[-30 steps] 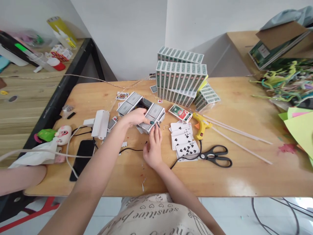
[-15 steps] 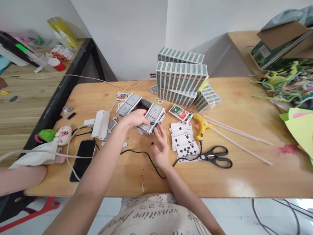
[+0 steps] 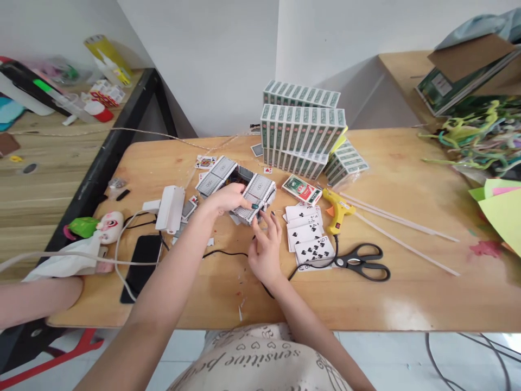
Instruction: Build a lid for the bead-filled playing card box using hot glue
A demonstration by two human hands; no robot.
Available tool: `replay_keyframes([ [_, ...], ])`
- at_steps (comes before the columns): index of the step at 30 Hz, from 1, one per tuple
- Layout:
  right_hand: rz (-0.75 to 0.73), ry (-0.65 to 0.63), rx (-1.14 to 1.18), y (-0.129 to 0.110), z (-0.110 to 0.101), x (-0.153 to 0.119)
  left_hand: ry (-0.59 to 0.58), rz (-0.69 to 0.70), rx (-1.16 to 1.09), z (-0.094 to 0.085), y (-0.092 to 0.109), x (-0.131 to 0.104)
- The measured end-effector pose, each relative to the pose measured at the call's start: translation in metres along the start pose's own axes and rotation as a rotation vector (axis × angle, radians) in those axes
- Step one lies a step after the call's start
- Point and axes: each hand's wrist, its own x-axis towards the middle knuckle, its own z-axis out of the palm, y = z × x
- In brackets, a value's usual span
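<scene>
A box-like structure made of playing cards [image 3: 218, 172], grey patterned backs outward, sits on the table with a dark gap in its top. My left hand [image 3: 231, 200] grips its near right part, thumb on top and the other fingers partly hidden. At the structure's front right edge, my right hand [image 3: 265, 247] is palm up with fingers apart, fingertips close to or touching the edge. Right of this hand lie fanned face-up cards [image 3: 311, 231] and a red-and-green card box [image 3: 302, 189]. A yellow glue gun [image 3: 337, 210] rests beyond them.
Stacked card boxes [image 3: 302, 130] rise at the back. Black-handled scissors [image 3: 363, 262] and glue sticks [image 3: 402, 239] lie right. A phone [image 3: 141, 266], white box [image 3: 170, 209] and cables sit left. Another person's arm [image 3: 44, 301] rests at the left edge.
My right hand has shifted slightly left, its fingers bending closer to the card structure's front edge. My left hand keeps its grip. The view has shifted slightly.
</scene>
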Motion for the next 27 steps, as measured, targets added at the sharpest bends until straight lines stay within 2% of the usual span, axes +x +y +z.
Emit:
replay_keyframes([
  [7, 0.055, 0.012, -0.002, 0.009, 0.0, 0.002, 0.005, -0.004, 0.022, 0.001, 0.001, 0.0],
  [11, 0.036, 0.035, 0.044, 0.016, 0.003, 0.001, 0.025, -0.002, 0.044, 0.002, 0.002, -0.001],
  [15, -0.016, 0.013, 0.169, 0.022, 0.0, 0.001, -0.011, -0.005, 0.004, 0.002, 0.006, -0.004],
  [18, -0.01, 0.028, 0.297, 0.02, -0.002, 0.001, -0.036, -0.017, -0.029, 0.002, 0.007, -0.004],
  [22, 0.076, 0.062, 0.452, 0.011, -0.004, 0.002, -0.076, -0.016, -0.071, 0.001, 0.006, -0.003],
  [27, 0.143, 0.13, 0.51, 0.006, -0.015, 0.012, -0.132, 0.083, -0.145, -0.007, 0.009, -0.023],
])
